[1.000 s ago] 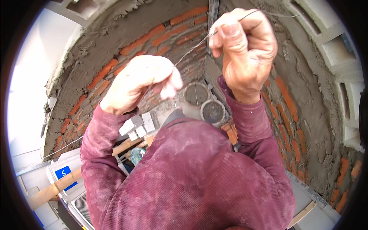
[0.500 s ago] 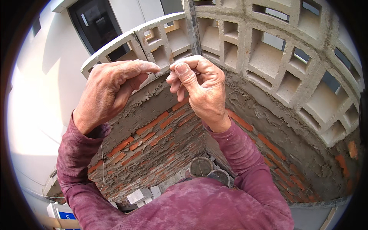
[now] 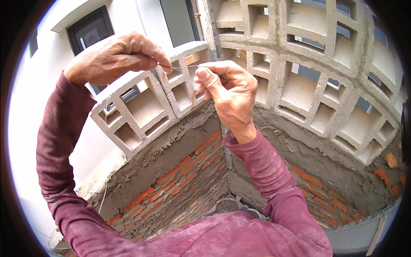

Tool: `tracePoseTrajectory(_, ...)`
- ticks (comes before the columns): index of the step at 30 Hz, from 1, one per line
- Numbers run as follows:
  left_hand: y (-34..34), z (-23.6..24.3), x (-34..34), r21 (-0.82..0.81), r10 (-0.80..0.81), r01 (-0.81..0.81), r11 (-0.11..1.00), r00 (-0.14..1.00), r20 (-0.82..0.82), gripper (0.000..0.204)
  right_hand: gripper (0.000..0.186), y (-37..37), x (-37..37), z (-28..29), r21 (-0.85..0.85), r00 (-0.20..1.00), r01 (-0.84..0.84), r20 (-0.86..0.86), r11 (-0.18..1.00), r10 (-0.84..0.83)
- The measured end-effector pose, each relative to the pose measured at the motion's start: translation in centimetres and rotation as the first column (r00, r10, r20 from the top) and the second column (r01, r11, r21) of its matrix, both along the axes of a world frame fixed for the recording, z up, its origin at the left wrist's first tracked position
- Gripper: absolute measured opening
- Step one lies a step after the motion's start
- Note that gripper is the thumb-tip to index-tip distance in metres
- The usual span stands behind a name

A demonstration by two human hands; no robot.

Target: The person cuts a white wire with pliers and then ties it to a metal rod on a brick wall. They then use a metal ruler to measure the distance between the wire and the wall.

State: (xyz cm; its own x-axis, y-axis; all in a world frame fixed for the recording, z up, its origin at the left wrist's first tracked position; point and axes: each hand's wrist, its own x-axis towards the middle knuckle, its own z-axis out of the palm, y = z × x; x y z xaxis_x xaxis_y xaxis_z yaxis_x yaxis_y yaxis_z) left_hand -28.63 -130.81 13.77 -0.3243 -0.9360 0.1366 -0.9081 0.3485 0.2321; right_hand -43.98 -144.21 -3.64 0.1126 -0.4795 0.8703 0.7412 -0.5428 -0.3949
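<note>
A thin pale string (image 3: 187,67) stretches between my two raised hands, in front of the wall corner. My left hand (image 3: 113,59) pinches one end between thumb and fingertips; a short, thin dark piece shows there, too small to name. My right hand (image 3: 231,92) grips the string between thumb and forefinger, the other fingers curled below. Beside my left forearm hangs a further length of pale line (image 3: 105,150). Whether it joins the string in my fingers is hidden.
Concrete breeze blocks (image 3: 299,85) top both walls, with a grey upright bar (image 3: 212,30) at the corner. Below them runs brickwork (image 3: 175,177) partly coated in grey mortar (image 3: 154,158). A round bucket (image 3: 227,204) stands low in the corner. A dark-framed door (image 3: 90,30) lies beyond.
My left hand has risen and shifted left, while my right has moved slightly right; more string shows between them. The view has tilted upward, and the white blocks low down have left it.
</note>
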Motion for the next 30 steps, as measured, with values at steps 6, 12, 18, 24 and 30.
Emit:
tracePoseTrajectory(6, -0.9, -3.3, 1.3, 0.218, 0.008, 0.082, 0.973, 0.924, -0.382, 0.025, 0.009, -0.4, 0.6, -0.5, -0.059, 0.973, -0.069, 0.216, 0.996, 0.08)
tracePoseTrajectory(12, 0.5, -4.0, 1.8, 0.243, 0.007, 0.122, 0.962, 0.882, -0.472, 0.023, 0.01, 0.1, -1.7, 0.8, -0.195, 0.989, -0.148, -0.015, 0.97, 0.148)
tracePoseTrajectory(18, 0.7, -2.5, 2.9, 0.121, -0.248, 0.295, 0.948, 0.92, -0.304, 0.025, 0.01, 1.6, -3.0, 0.6, -0.166, 0.971, -0.181, -0.188, 0.969, 0.149)
tracePoseTrajectory(24, 0.2, -3.1, 1.0, -0.054, -0.208, 0.201, 0.978, 0.96, -0.19, 0.027, 0.013, 2.0, -3.2, -0.2, 0.067, 0.984, -0.044, -0.169, 0.997, 0.055)
tracePoseTrajectory(30, 0.2, -4.3, -1.7, -0.36, -0.067, 0.156, 0.92, 0.966, 0.25, 0.017, 0.013, 1.8, -3.9, -0.6, 0.103, 0.986, -0.007, -0.165, 0.995, 0.024)
